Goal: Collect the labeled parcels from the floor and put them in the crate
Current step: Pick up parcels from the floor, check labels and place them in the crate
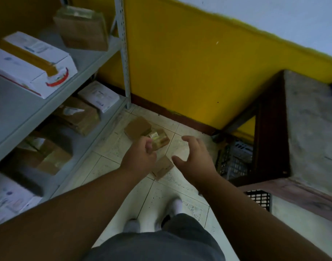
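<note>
Three small brown cardboard parcels lie on the white tiled floor ahead of me. The far parcel (138,127) is plain on top. A taped parcel with a white label (160,138) lies beside it. The near parcel (163,167) shows between my two hands. My left hand (140,157) hangs above the floor with its fingers curled, holding nothing, just in front of the labeled parcel. My right hand (193,157) is spread open above the floor to the right of the near parcel. A dark plastic crate (235,159) sits under the wooden table at the right.
A grey metal shelf rack (97,61) full of brown and white boxes runs along the left. A wooden table with a grey top (310,129) stands at the right, and a second black crate's corner (259,198) shows below it. The yellow wall (189,72) closes the back. My feet in white socks (176,206) stand on the tiles.
</note>
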Available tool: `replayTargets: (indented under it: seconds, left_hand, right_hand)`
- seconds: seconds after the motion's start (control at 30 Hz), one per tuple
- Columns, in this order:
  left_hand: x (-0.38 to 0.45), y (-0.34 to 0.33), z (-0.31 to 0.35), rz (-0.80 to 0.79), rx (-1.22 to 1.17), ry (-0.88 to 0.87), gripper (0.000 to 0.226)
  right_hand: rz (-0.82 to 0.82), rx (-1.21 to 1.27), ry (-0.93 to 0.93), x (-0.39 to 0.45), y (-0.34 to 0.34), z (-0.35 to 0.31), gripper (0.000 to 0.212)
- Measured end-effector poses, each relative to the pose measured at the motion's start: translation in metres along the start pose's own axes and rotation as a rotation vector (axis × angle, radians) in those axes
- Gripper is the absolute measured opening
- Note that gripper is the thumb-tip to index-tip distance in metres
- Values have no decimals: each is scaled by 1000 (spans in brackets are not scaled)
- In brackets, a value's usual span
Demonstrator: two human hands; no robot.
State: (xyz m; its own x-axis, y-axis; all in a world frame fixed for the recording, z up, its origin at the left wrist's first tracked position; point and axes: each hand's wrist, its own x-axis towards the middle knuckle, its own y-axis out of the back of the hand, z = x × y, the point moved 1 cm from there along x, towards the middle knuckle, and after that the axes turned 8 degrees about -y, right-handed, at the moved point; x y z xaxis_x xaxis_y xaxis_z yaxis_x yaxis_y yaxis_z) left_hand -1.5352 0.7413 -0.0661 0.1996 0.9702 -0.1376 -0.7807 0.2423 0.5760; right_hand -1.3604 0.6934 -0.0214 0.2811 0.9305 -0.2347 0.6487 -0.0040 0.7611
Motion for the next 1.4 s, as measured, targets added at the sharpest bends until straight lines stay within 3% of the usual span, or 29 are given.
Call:
replayTargets:
  seconds: [0.2,0.47,0.6,0.8,0.93,1.1,1.2,1.3,1.4]
  left_hand:
    - [83,-24,-28,11,31,133,35]
    - [241,-86,-96,140,-11,241,33]
    - [300,-131,-168,145,-8,319,35]
    - [360,-210,-305,-12,38,428,37]
    - [399,-272,-389,-155,105,471,47]
    - [467,-345,-466,-281,310,266,58]
    - [508,-381,-506,-358,465,237,67]
    - [529,-399,-525,-435,488,298,79]
    - [526,-388,-514,-416,576,388,79]
  right_hand:
    - [-106,-24,52,123,-30,13,68]
    - [-266,-33,69,304,-153,42,52]
    - [-277,-3,-26,366,-241,71,46]
    - [-305,-25,-169,426,-366,164,57]
    - [-310,20,-452,475,-429,241,51]
    - [-350,307,-984,512,-508,318,52]
    - [-396,487,-1058,534,-545,343,43]
    - [-312,744,-1154,547,-562,351,48]
    - [-232,830,-1196,548,-546,340,54]
